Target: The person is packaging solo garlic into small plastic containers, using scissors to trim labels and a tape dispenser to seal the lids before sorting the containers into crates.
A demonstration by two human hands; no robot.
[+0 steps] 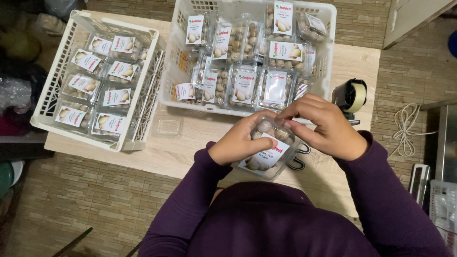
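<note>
Head view, looking straight down. The table (362,62) is a pale wooden top with its near edge running just in front of the person's body, and its right edge ending beside the tiled floor (71,200). Two white plastic crates take up most of the top: the left crate (47,95) sits tilted, its near corner reaching the table's front edge, and the middle crate (328,28) stands at the far side. Both are full of clear labelled packs. The only bare strip of table lies between the crates and the person, where an empty clear lid (169,127) rests. A tape dispenser (351,95) stands near the right edge, just beyond the right hand.

The box (266,154) is held over the near part of the table, in front of the middle crate. It is a clear plastic clamshell holding small round pale-brown pieces, with a white label showing on its lid. The left hand (238,143) grips its left side, fingers curled over the top. The right hand (323,126) pinches the far right edge of the box with its fingertips. Black scissor handles (300,157) lie just under it.
</note>
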